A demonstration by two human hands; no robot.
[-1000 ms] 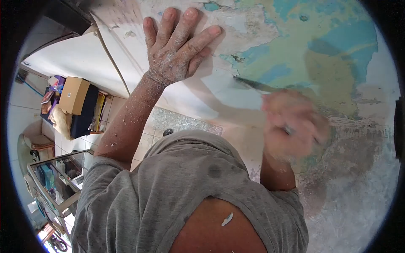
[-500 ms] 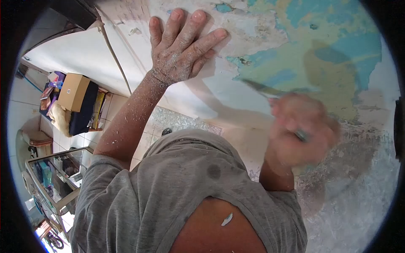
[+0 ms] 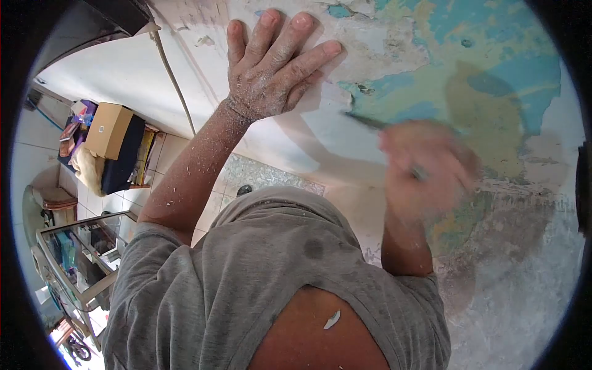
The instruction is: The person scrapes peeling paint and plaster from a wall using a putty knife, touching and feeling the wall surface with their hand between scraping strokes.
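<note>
My left hand is pressed flat on the peeling wall, its fingers spread and dusted with pale flakes. My right hand, smeared by motion, is wrapped round a scraper whose thin dark blade points left. The blade's tip is at the ragged edge between the white paint layer and the exposed green and blue patch. Most of the scraper's handle is hidden in my fist.
Paint chips litter the floor below the wall. To the left are a cardboard box on a dark stand and a glass display case. A pale cable or thin pipe runs down the wall left of my left hand.
My right hand and the scraper have moved left and slightly up along the wall. My left hand remains flat on the wall, while the view has shifted slightly.
</note>
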